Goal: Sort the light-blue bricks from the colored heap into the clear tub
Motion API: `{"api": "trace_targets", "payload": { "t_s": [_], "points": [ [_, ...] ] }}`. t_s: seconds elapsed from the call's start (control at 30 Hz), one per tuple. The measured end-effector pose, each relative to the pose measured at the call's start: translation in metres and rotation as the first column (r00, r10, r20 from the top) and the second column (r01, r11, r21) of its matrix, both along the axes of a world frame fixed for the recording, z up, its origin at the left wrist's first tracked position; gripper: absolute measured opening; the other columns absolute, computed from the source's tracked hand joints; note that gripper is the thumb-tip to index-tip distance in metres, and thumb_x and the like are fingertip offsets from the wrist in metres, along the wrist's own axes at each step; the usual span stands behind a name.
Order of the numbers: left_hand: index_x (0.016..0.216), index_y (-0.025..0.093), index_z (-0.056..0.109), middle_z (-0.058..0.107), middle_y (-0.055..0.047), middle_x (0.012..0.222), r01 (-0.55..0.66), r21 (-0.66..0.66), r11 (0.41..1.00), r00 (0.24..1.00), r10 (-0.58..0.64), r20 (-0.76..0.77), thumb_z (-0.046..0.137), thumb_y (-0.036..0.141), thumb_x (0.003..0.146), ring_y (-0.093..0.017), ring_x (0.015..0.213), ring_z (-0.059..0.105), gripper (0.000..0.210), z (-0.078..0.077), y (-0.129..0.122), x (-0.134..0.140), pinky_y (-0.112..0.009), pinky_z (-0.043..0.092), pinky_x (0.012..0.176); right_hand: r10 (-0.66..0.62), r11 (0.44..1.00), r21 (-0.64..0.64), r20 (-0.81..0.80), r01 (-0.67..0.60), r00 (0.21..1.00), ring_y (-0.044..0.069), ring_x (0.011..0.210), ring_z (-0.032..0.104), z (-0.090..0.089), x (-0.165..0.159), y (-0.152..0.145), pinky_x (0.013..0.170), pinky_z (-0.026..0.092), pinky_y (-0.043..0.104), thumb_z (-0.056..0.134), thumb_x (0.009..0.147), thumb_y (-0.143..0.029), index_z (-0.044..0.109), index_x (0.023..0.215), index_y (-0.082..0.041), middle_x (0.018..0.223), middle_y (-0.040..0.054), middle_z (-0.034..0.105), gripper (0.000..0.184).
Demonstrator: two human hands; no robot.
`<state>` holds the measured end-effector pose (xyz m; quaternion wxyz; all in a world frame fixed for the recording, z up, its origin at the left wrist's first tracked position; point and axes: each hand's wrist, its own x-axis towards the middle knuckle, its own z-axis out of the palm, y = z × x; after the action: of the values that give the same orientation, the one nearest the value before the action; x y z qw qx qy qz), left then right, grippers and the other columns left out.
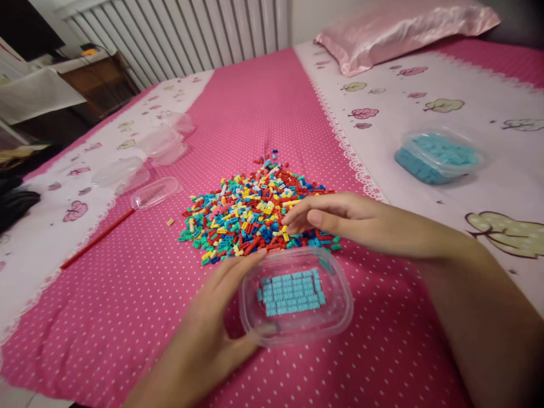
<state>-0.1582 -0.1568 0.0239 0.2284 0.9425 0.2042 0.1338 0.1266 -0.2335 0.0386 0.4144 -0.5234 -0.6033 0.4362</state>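
A clear plastic container [346, 306] lies on the pink dotted sheet in front of me, with light-blue toy bricks [292, 292] in neat rows in its floor area. My left hand [212, 317] grips its left end, fingers at the far rim and thumb at the near side. Beyond it spreads a loose heap of small multicoloured bricks [242, 212]. Over the heap's right edge reaches my right hand [335, 218], fingers stretched forward and the thumb a little apart. No brick shows in it, though its fingertips partly overlap the heap.
A closed-looking clear container of light-blue bricks [442, 156] stands at the right. Several clear containers and lids [159, 141] lie at the left, beside a clear scoop-like piece [155, 192] with a red handle [97, 238]. One yellow brick [170, 221] lies apart. A pink pillow [399, 31] rests behind.
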Motion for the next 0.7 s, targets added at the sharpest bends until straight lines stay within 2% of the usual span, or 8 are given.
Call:
{"api": "trace_targets", "payload": {
  "t_s": [0.1, 0.2, 0.27, 0.33, 0.43, 0.5, 0.57, 0.7],
  "points": [
    [0.158, 0.035, 0.024, 0.051, -0.007, 0.153, 0.016, -0.034, 0.999, 1.0, -0.017, -0.017, 0.068, 0.036, 0.091, -0.023, 0.135, 0.057, 0.08, -0.005, -0.001, -0.004, -0.04, 0.056, 0.11, 0.004, 1.0, -0.016, 0.096, -0.003, 0.995, 0.017, 0.102, 0.064, 0.002, -0.003, 0.0, 0.086, 0.049, 0.029, 0.056, 0.099, -0.048, 0.07, 0.11, -0.022, 0.108, 0.0017, 0.072, 0.031],
    [0.16, 0.031, 0.02, 0.048, -0.01, 0.155, -0.002, -0.004, 1.0, 1.0, 0.002, 0.004, 0.07, 0.047, 0.089, -0.025, 0.136, 0.055, 0.089, -0.009, -0.004, -0.006, -0.043, 0.054, 0.111, -0.08, 0.996, 0.056, 0.279, 0.067, 0.957, 0.018, 0.103, 0.061, 0.012, -0.008, -0.009, 0.09, 0.047, 0.032, 0.055, 0.099, -0.046, 0.068, 0.101, -0.023, 0.107, 0.002, 0.069, 0.026],
    [0.159, 0.027, 0.024, 0.047, -0.012, 0.154, -0.037, 0.092, 0.995, 0.999, 0.036, 0.013, 0.072, 0.06, 0.084, -0.029, 0.137, 0.052, 0.095, -0.008, -0.008, -0.009, -0.045, 0.055, 0.109, -0.137, 0.989, 0.117, 0.431, 0.095, 0.892, 0.019, 0.107, 0.059, 0.019, -0.014, -0.018, 0.095, 0.045, 0.035, 0.052, 0.101, -0.043, 0.069, 0.095, -0.024, 0.11, 0.0042, 0.067, 0.026],
    [0.156, 0.024, 0.033, 0.048, -0.013, 0.151, -0.058, 0.244, 0.968, 0.998, 0.053, 0.028, 0.071, 0.064, 0.083, -0.031, 0.136, 0.05, 0.092, -0.006, -0.015, -0.011, -0.046, 0.051, 0.109, -0.152, 0.986, 0.145, 0.555, 0.084, 0.818, 0.021, 0.109, 0.059, 0.022, -0.021, -0.03, 0.095, 0.046, 0.038, 0.047, 0.103, -0.041, 0.07, 0.088, -0.024, 0.116, 0.0063, 0.065, 0.032],
    [0.142, 0.02, 0.052, 0.057, -0.01, 0.142, 0.006, 0.454, 0.891, 0.999, -0.027, 0.041, 0.065, 0.054, 0.092, -0.03, 0.131, 0.05, 0.062, -0.003, -0.025, -0.01, -0.045, 0.04, 0.114, -0.151, 0.986, 0.154, 0.677, 0.062, 0.721, 0.025, 0.116, 0.058, 0.021, -0.034, -0.044, 0.099, 0.048, 0.047, 0.046, 0.103, -0.038, 0.072, 0.082, -0.026, 0.124, 0.0075, 0.063, 0.036],
    [0.126, 0.019, 0.062, 0.066, -0.007, 0.13, 0.07, 0.523, 0.85, 0.994, -0.103, 0.034, 0.061, 0.04, 0.096, -0.027, 0.127, 0.054, 0.036, -0.001, -0.029, -0.003, -0.043, 0.036, 0.113, -0.166, 0.984, 0.168, 0.743, 0.06, 0.648, 0.029, 0.117, 0.059, 0.018, -0.041, -0.049, 0.1, 0.049, 0.056, 0.046, 0.102, -0.034, 0.074, 0.086, -0.025, 0.127, 0.0105, 0.063, 0.034],
    [0.107, 0.018, 0.066, 0.071, -0.005, 0.114, 0.1, 0.555, 0.826, 0.989, -0.143, 0.034, 0.054, 0.026, 0.099, -0.025, 0.117, 0.06, 0.016, 0.0, -0.031, 0.007, -0.041, 0.039, 0.106, -0.165, 0.984, 0.174, 0.781, 0.043, 0.602, 0.032, 0.118, 0.06, 0.014, -0.048, -0.051, 0.1, 0.051, 0.062, 0.045, 0.099, -0.028, 0.074, 0.086, -0.023, 0.127, 0.0139, 0.064, 0.032],
    [0.093, 0.019, 0.066, 0.071, -0.003, 0.09, 0.156, 0.574, 0.803, 0.985, -0.168, -0.032, 0.043, 0.014, 0.097, -0.021, 0.084, 0.065, 0.024, 0.002, -0.029, 0.025, -0.043, 0.044, 0.092, -0.156, 0.981, 0.196, 0.809, -0.01, 0.566, 0.036, 0.121, 0.061, 0.009, -0.056, -0.049, 0.101, 0.053, 0.064, 0.045, 0.095, -0.02, 0.074, 0.078, -0.017, 0.118, 0.0188, 0.069, 0.034]
  ]
}}
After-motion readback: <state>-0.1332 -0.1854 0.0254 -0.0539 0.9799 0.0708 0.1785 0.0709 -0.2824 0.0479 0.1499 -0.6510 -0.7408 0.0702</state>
